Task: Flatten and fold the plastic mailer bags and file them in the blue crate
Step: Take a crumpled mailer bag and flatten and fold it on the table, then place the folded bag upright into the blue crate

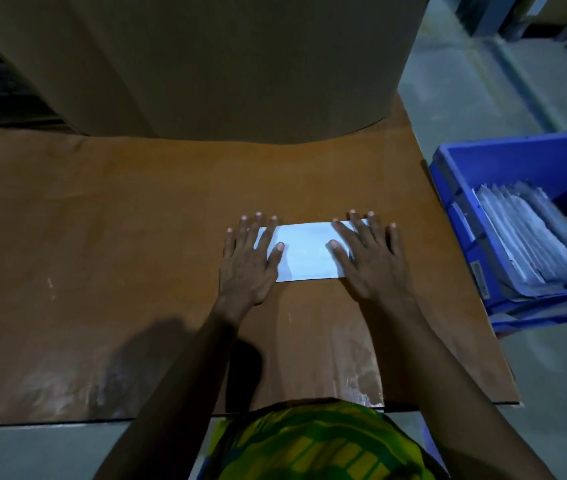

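Head view, two flat hands — left hand [245, 263], right hand [372, 259] — pressing one mailer bag [304, 252], one blue crate [503, 161]

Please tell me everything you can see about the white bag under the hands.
The mailer bag is a pale, smooth, slightly glossy rectangle that looks like plastic, lying flat with its long side across the brown cardboard sheet. The left hand presses its left end, the right hand its right end, fingers straight.

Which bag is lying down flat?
The white folded mailer bag on the cardboard sheet, pressed under the left hand and right hand. The other bags stand on edge, filed in the blue crate.
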Demonstrator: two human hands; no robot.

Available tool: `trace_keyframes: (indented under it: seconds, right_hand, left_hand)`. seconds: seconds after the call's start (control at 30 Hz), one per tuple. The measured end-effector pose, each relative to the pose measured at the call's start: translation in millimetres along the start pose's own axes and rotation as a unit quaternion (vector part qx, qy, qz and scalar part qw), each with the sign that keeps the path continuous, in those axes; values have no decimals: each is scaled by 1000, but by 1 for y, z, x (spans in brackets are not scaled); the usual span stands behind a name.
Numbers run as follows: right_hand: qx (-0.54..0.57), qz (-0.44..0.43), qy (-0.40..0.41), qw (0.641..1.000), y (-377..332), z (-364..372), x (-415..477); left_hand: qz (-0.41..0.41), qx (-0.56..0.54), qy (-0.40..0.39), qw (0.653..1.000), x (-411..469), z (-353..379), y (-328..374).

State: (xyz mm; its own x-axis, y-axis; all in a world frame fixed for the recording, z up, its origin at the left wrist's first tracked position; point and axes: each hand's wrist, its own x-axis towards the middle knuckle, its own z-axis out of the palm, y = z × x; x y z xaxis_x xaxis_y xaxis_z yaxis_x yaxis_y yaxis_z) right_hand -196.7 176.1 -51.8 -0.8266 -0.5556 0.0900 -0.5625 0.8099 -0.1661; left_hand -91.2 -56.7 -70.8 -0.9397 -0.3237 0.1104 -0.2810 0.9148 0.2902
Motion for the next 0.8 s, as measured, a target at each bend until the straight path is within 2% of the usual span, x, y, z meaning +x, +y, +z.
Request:
trace_keyframes:
  seconds: [0.07,0.1,0.17,0.3,0.37,0.43,0.5,0.6,0.8]
  right_hand:
    - [28,8,10,1000,12,-11,6]
    - [48,5,11,999,16,-16,10]
    - [97,-4,-29,995,21,-28,22]
    - [92,-33,-137,986,11,-51,49]
    - [74,-50,-165,982,3,-61,61]
    - [82,-51,-178,979,-1,-76,73]
    - [68,-56,-174,981,-4,-98,75]
    - [96,-45,-138,985,1,-127,60]
    - [131,31,-53,989,19,-173,25]
  left_hand:
    - [-49,-48,5,998,5,-10,-4]
    - [-44,-65,13,997,8,-14,-5]
    - [17,-95,3,995,15,-27,-7]
    - [85,-71,-110,988,43,-46,-2]
    - [119,-53,-161,978,62,-60,3]
    - [126,-80,-211,966,77,-79,11]
    - [110,-114,-268,950,91,-98,18]
    - [123,-102,-290,944,106,-121,32]
    - [268,-56,-224,936,132,-151,100]
